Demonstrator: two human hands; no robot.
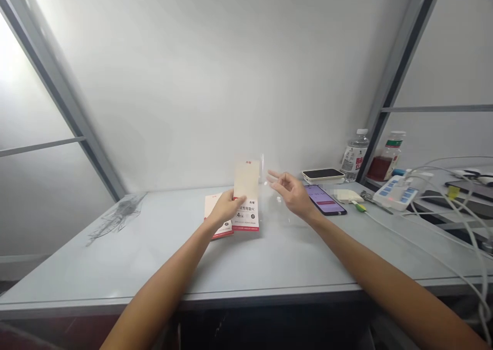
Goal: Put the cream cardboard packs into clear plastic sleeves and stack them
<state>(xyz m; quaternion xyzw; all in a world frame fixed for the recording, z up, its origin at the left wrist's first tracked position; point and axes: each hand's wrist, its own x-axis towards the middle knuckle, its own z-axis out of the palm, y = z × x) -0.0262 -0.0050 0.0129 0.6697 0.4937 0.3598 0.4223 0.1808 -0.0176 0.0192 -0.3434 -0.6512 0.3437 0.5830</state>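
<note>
My left hand (227,206) is closed on a ruler-set packet (246,215), a flat upright card with a beige upper part, a white printed lower part and a red bottom stripe. Behind that hand, a second similar packet (211,203) lies partly hidden on the desk. To the right of the held packet, my right hand (290,192) pinches with thumb and forefinger, other fingers stretched out. A faint clear plastic piece (263,166) shows between the packet and these fingertips; its outline is hard to make out, and whether it is a sleeve or a ruler I cannot tell.
Crumpled clear plastic wrapping (117,216) lies at the desk's left. On the right are a lit phone (326,201), a white-cased phone (323,175), a water bottle (354,155), a jar of dark red contents (385,157) and a power strip (396,191) with trailing white cables (416,247).
</note>
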